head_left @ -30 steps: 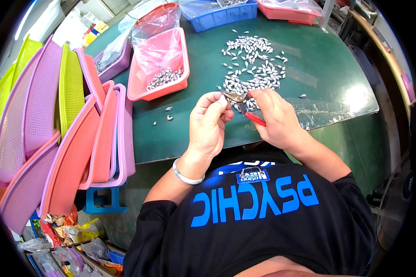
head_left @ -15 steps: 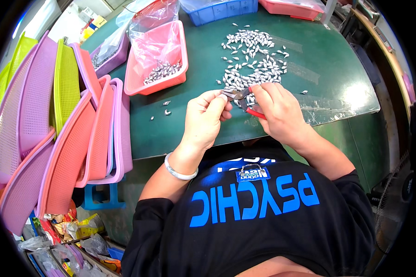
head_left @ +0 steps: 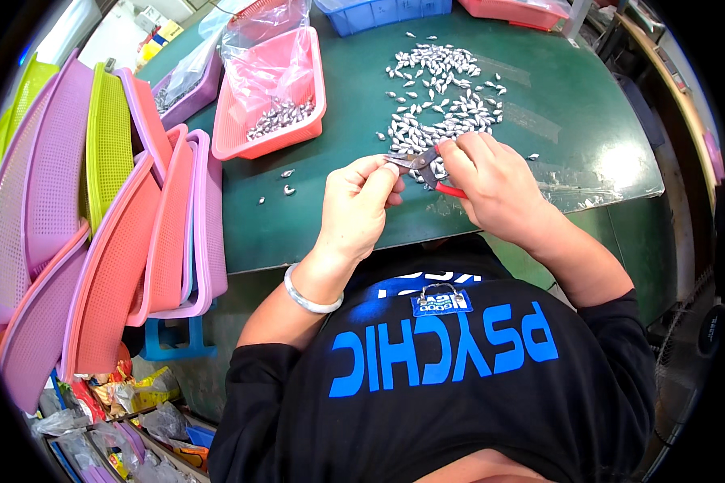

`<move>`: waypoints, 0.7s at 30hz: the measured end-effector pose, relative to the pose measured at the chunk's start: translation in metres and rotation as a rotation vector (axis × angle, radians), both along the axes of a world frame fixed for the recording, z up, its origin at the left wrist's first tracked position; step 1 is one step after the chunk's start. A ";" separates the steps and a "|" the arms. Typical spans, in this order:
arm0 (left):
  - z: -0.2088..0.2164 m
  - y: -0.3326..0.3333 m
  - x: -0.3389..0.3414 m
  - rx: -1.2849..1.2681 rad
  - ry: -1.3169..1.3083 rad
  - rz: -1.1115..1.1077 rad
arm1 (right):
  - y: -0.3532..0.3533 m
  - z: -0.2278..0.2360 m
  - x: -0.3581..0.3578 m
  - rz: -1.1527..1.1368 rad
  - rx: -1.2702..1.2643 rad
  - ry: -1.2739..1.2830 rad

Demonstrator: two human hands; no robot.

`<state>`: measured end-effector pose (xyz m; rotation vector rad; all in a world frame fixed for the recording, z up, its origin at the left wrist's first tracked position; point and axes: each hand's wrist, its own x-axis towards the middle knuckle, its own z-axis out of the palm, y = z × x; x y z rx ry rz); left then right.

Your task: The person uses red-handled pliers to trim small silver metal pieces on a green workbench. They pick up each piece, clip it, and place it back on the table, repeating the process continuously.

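Note:
My right hand (head_left: 495,181) is closed round the red handles of a pair of pliers (head_left: 415,160), whose dark metal jaws point left. At the tips of these jaws, my left hand (head_left: 356,197) pinches with thumb and forefinger. Whatever sits in that pinch is too small and covered to make out. Just beyond the pliers, a loose pile of small silver teardrop-shaped metal pieces (head_left: 451,113) spreads over the green table (head_left: 338,105). A few single silver pieces (head_left: 289,190) lie left of my left hand.
A pink basket (head_left: 318,121) holding silver pieces and a clear bag stands at the far left, beside a purple basket (head_left: 205,90). Blue (head_left: 383,18) and red (head_left: 514,11) bins line the back. Stacked colourful baskets (head_left: 113,266) crowd the left side. A blue stool (head_left: 177,342) stands below.
The view has shifted slightly, so the table and baskets appear a little farther up and left. Both hands stay together at the pliers' tips, with only a slight movement of the right hand.

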<state>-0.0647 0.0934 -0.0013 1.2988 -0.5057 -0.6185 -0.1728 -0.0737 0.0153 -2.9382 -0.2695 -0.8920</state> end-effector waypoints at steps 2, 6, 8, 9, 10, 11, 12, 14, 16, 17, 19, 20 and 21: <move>-0.003 0.000 0.000 -0.008 0.008 0.005 | 0.000 0.001 0.000 -0.001 0.007 0.022; -0.004 -0.001 -0.003 -0.049 0.016 0.020 | 0.000 0.002 -0.001 0.014 0.078 0.086; -0.004 0.001 -0.003 -0.042 0.054 0.017 | -0.001 0.001 -0.002 0.030 0.138 0.139; -0.005 0.001 -0.002 -0.048 0.054 0.010 | -0.002 0.000 -0.003 0.036 0.172 0.169; -0.007 0.003 -0.002 -0.054 0.057 0.004 | -0.002 -0.001 -0.004 0.043 0.205 0.201; -0.008 0.004 -0.002 -0.060 0.060 -0.002 | -0.002 0.000 -0.004 0.048 0.233 0.247; -0.010 0.005 -0.002 -0.058 0.054 -0.008 | -0.003 0.002 -0.003 0.053 0.260 0.293; -0.012 0.006 0.001 -0.060 0.038 -0.020 | -0.007 0.004 -0.001 0.078 0.329 0.365; -0.013 0.005 0.002 -0.040 0.041 -0.041 | -0.012 0.005 0.001 0.121 0.415 0.422; -0.013 0.005 0.002 -0.031 0.043 -0.052 | -0.014 0.005 0.001 0.134 0.419 0.429; -0.015 0.007 0.006 -0.033 0.082 -0.098 | -0.018 0.005 0.003 0.159 0.426 0.441; -0.015 0.008 0.008 -0.033 0.101 -0.120 | -0.019 0.005 0.004 0.160 0.453 0.448; -0.013 0.009 0.009 -0.046 0.121 -0.135 | -0.021 0.006 0.005 0.161 0.480 0.455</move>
